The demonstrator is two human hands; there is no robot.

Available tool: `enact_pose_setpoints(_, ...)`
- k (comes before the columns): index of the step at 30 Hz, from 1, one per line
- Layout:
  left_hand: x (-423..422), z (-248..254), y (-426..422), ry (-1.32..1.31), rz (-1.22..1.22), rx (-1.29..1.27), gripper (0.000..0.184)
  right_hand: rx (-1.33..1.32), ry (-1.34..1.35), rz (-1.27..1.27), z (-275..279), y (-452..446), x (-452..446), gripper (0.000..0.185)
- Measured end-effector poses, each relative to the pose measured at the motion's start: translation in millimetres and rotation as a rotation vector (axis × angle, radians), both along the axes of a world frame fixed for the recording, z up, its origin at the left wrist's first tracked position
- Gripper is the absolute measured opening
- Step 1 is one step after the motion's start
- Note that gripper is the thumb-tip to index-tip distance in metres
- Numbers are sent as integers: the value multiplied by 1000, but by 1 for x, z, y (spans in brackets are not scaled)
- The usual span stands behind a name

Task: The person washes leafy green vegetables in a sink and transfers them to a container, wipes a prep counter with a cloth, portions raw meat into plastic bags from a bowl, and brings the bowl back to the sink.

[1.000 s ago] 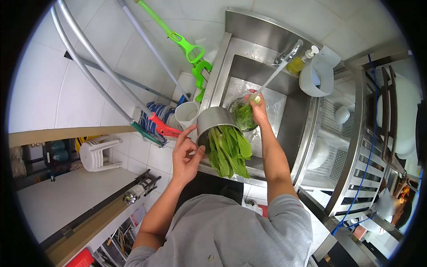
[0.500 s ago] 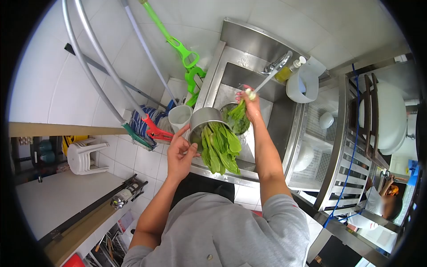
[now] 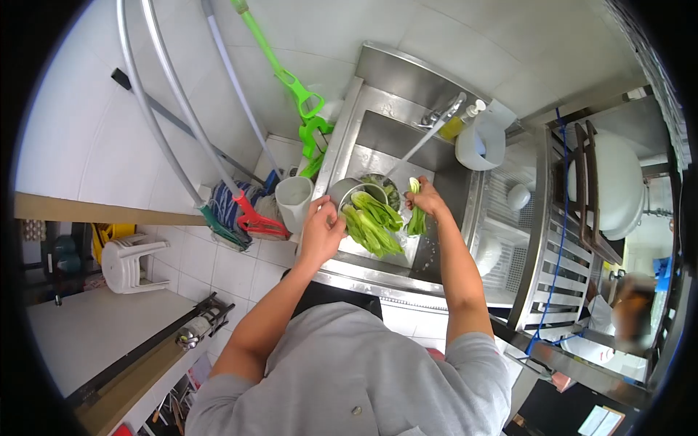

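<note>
My left hand point(image 3: 323, 231) is closed on the side of a metal pot point(image 3: 346, 190), tilted over the sink point(image 3: 454, 192). Leafy greens point(image 3: 372, 227) spill from its mouth. In my right hand point(image 3: 429, 199), a bok choy point(image 3: 416, 221) is gripped by its white base, leaves pointing down, to the right of the pot. Between them, partly hidden behind the pot, a round vessel point(image 3: 392, 195) with greens in it sits in the sink. Water runs from the faucet point(image 3: 452, 107) toward this vessel.
A soap bottle point(image 3: 458, 125) and white plastic container point(image 3: 483, 145) stand at the sink's back right. Left of the sink are a white bucket point(image 3: 294, 200) and mops point(image 3: 254, 211). A metal rack point(image 3: 560, 254) is at right. Another person point(image 3: 625, 312) is at far right.
My right hand has moved the bok choy out of the water stream, down and to the right. My left hand has shifted the pot slightly right and farther over the sink.
</note>
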State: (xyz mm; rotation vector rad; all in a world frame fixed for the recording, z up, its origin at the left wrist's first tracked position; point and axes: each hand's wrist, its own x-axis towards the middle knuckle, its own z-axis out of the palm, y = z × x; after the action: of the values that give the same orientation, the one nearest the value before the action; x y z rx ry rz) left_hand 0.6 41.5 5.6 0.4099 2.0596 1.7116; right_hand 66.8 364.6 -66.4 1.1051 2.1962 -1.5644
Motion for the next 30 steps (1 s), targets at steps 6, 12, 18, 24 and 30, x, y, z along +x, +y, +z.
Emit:
enact_pose_setpoints(6,7,-48,42,269,-145,-214,15,318,-108,206,120,-39,24,27)
enact_pose_setpoints(12,26,-86,64,352,-243,-334,16,750,-340,726,82,-123,-9,40)
enact_pose_setpoints(18,19,-83,16,-343,-145,-184,19,263,355,404,102,-98,25,26)
enact_pose_setpoints(24,38,-63,-6,-197,8,-51,19,119,21,126,-29,-48,77,22)
enact_pose_setpoints(30,52,-34,-22,229,-3,-274,15,295,-8,-274,-129,-56,22,41)
